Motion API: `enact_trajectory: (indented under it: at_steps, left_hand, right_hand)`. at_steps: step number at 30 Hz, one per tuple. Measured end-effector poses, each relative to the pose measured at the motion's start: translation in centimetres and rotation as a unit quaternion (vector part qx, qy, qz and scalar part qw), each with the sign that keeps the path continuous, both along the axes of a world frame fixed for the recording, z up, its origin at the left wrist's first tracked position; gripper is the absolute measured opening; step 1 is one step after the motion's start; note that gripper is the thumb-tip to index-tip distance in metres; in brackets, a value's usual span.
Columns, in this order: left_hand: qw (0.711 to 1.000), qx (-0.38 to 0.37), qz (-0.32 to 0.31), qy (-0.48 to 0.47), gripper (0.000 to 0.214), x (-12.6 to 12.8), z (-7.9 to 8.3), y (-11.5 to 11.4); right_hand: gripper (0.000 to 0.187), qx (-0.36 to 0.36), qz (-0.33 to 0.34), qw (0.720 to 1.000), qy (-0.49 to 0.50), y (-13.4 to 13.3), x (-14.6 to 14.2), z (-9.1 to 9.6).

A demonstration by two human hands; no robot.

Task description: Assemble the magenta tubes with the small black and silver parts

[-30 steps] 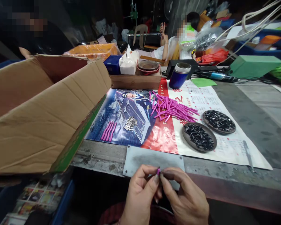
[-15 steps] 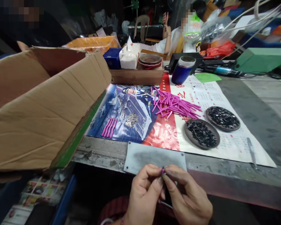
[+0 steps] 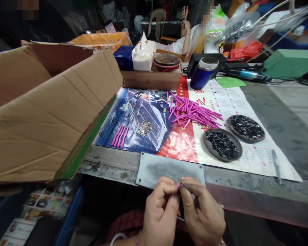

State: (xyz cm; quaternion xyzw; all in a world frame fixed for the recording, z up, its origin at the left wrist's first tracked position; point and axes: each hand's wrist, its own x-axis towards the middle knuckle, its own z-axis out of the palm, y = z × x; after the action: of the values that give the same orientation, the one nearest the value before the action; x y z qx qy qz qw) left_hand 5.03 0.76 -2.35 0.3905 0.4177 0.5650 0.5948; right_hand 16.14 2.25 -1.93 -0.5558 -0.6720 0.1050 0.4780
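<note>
My left hand (image 3: 160, 213) and my right hand (image 3: 202, 213) meet just below the table's front edge, fingers pinched together on one small pink tube (image 3: 181, 184); only its tip shows. On the poster ahead lies a pile of pink tubes (image 3: 192, 112). A short row of several pink tubes (image 3: 120, 135) lies at the left, beside a heap of small silver pieces (image 3: 144, 127). Two dark round dishes (image 3: 222, 144) (image 3: 245, 127) hold small black parts.
A big open cardboard box (image 3: 46, 112) fills the left. A grey metal plate (image 3: 169, 169) sits at the table edge. A blue cup (image 3: 203, 73), a wooden tray (image 3: 151, 80) and a green box (image 3: 289, 63) stand behind. Another person sits beyond the table.
My hands stay pinched on the pink tube and have shifted slightly right and lower in view. The camera has tilted a little; nothing on the table moved.
</note>
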Motion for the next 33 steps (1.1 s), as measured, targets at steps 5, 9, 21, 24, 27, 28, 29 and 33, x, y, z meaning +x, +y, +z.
enact_trajectory:
  at_steps: [5, 9, 21, 24, 27, 28, 29, 33]
  left_hand:
    - [1.0, -0.013, 0.004, 0.02, 0.014, 0.0, 0.4, -0.2]
    - [0.999, -0.024, -0.009, 0.033, 0.013, 0.0, 0.6, -0.4]
    - [0.999, 0.001, 0.01, 0.03, 0.017, 0.1, -1.5, -0.9]
    - [0.999, 0.005, 0.036, 0.021, 0.016, 0.0, -1.3, -0.6]
    - [0.999, 0.002, 0.052, 0.005, 0.023, 0.2, -1.0, -0.4]
    - [0.999, -0.004, 0.054, 0.002, 0.027, 0.3, -0.8, -0.5]
    - [0.998, -0.013, 0.056, 0.001, 0.029, 0.4, -0.8, -0.5]
    - [0.998, -0.035, 0.057, -0.001, 0.03, 0.7, -0.8, -0.8]
  right_hand:
    - [0.023, 0.019, 0.03, 0.999, -0.025, 0.5, -0.2, 0.2]
    - [0.03, 0.026, 0.049, 0.998, -0.029, 0.7, -0.2, 0.0]
    - [0.046, -0.093, 0.127, 0.982, 0.106, 0.5, -0.1, -0.1]
    - [0.045, -0.099, 0.136, 0.974, 0.151, 0.1, -0.8, -0.3]
    - [0.032, -0.067, 0.104, 0.983, 0.138, 0.0, -0.9, -0.8]
    - [0.032, -0.06, 0.11, 0.983, 0.133, 0.1, -0.7, -0.9]
    - [0.036, -0.066, 0.129, 0.981, 0.129, 0.2, -0.4, -1.0]
    - [0.056, -0.178, 0.186, 0.95, 0.178, 0.3, 0.3, -1.1]
